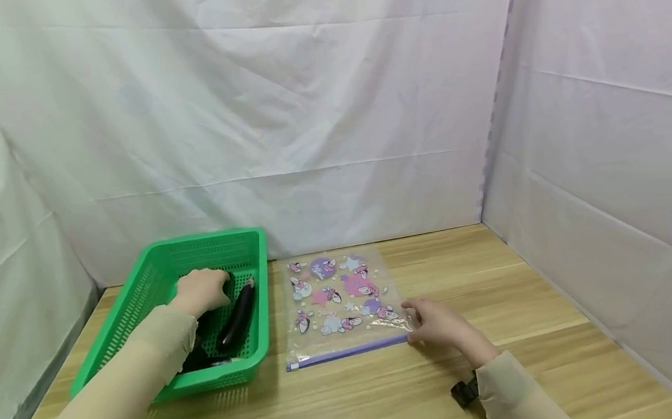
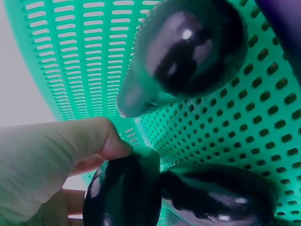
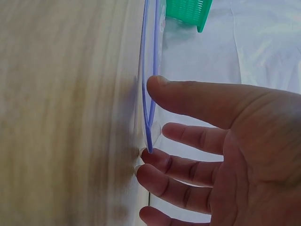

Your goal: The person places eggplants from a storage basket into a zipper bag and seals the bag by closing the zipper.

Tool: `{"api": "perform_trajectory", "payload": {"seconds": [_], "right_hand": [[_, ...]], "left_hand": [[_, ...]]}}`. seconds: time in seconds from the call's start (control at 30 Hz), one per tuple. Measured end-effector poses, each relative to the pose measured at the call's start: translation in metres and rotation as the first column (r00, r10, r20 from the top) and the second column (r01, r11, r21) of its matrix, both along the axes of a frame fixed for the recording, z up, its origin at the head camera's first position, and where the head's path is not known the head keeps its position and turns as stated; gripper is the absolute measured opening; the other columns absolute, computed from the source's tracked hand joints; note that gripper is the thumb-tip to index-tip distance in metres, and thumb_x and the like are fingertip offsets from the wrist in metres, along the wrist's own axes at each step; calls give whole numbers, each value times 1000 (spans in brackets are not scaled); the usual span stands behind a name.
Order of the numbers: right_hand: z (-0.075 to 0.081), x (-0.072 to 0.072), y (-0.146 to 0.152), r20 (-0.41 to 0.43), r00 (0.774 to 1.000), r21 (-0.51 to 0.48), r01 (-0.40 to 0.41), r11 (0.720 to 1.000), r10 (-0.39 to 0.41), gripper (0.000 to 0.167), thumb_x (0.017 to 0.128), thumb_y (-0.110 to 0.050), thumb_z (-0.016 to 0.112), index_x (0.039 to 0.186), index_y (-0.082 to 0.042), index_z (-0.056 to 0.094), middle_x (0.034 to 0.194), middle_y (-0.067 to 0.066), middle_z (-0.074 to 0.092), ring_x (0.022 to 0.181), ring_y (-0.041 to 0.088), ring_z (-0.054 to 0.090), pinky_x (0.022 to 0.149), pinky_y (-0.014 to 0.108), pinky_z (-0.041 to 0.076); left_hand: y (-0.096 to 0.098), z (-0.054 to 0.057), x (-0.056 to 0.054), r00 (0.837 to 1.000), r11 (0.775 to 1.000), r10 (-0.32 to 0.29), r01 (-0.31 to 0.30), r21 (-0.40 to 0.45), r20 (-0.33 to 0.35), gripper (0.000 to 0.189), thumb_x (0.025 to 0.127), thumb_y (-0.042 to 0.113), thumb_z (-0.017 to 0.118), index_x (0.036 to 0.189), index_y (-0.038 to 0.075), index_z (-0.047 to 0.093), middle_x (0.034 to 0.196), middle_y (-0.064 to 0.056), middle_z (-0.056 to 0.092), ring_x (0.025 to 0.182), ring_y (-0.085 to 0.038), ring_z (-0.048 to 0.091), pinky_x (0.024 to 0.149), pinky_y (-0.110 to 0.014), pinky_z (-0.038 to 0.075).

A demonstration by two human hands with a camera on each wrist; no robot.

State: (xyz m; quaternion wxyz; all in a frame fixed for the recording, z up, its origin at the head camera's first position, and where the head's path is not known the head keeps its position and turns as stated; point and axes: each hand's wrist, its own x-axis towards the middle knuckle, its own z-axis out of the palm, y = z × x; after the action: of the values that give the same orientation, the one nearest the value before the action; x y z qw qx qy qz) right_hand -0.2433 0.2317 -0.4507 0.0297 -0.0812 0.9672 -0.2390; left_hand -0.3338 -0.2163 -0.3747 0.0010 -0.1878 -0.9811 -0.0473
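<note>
My left hand (image 1: 201, 290) reaches into a green plastic basket (image 1: 265, 293) at the left. In the left wrist view its thumb and fingers grip a dark, glossy eggplant (image 2: 123, 193). Other eggplants (image 1: 239, 319) lie around it in the basket. To the right of the basket, a clear zipper bag (image 1: 317, 315) with cartoon prints lies flat, its purple zip (image 1: 352, 353) facing me. At the bag's front right corner is my right hand (image 1: 439, 325), fingers loosely extended. The right wrist view shows the zip edges slightly parted, the thumb (image 3: 164, 89) right at them.
The wooden table (image 1: 371, 406) runs up to a white cloth wall (image 1: 299, 103) at the back. More white cloth (image 1: 632, 134) hangs along the right side. A black strap piece (image 1: 465, 390) sits at my right wrist.
</note>
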Motion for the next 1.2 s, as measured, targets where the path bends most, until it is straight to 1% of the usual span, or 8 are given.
{"api": "perform_trajectory", "payload": {"seconds": [0.1,0.27,0.4,0.53,0.67,0.77,0.97,1.2], "right_hand": [[2,-2,0,-2,1000,8,-7,1000,7,70,63,-20,88,126,-8,60,106,9,65,95,26,61,84,49,48],[5,-4,-4,-9,1000,33,-30,999,30,64,61,-20,89,118,-9,62,96,4,64,87,22,60,80,47,49],[5,-5,-5,-1,999,36,-42,998,42,60,63,-19,88,116,-9,62,91,2,63,84,21,59,78,46,49],[4,-4,-3,10,999,26,-41,999,41,54,66,-20,87,112,-8,62,81,-1,58,73,17,54,69,41,48],[4,-2,-1,4,999,2,-37,999,37,36,71,-18,84,97,-9,60,74,-2,55,65,15,51,60,34,44],[4,0,0,-15,1000,13,-26,1000,26,27,75,-17,81,84,-11,56,70,-3,53,61,15,49,56,32,41],[4,1,1,-50,998,83,-21,996,25,19,78,-17,75,77,-15,57,67,-5,52,61,14,47,55,32,38],[6,2,-2,-66,996,156,-48,987,59,13,80,-14,73,72,-18,63,71,-6,56,65,14,49,61,36,42]], "left_hand": [[-1,4,1,1000,1000,9,-9,-7,-1,40,85,9,65,123,-3,62,101,-21,64,60,-22,49,47,-33,36],[-1,11,3,1000,1000,16,-16,-13,-5,44,86,10,66,127,-6,59,113,-27,61,62,-23,52,48,-33,39],[0,14,6,1000,1000,16,-16,-5,-1,47,86,12,68,128,-6,57,114,-27,62,61,-21,53,48,-32,39],[-1,14,8,1000,1000,23,-23,13,6,47,86,10,65,130,-6,56,114,-27,62,58,-20,49,47,-32,35],[-3,11,7,1000,999,22,-22,24,-1,47,86,9,64,130,-6,56,110,-25,63,55,-19,45,46,-31,32],[-3,11,7,1000,999,23,-23,26,-9,47,87,9,64,131,-6,55,112,-26,63,55,-19,46,45,-31,32],[-4,15,11,999,998,42,-42,37,-24,47,88,9,63,132,-5,54,119,-29,59,58,-21,50,45,-32,34],[-7,16,13,997,997,59,-56,51,-45,48,88,9,62,133,-4,53,110,-26,63,48,-18,41,43,-29,29]]}}
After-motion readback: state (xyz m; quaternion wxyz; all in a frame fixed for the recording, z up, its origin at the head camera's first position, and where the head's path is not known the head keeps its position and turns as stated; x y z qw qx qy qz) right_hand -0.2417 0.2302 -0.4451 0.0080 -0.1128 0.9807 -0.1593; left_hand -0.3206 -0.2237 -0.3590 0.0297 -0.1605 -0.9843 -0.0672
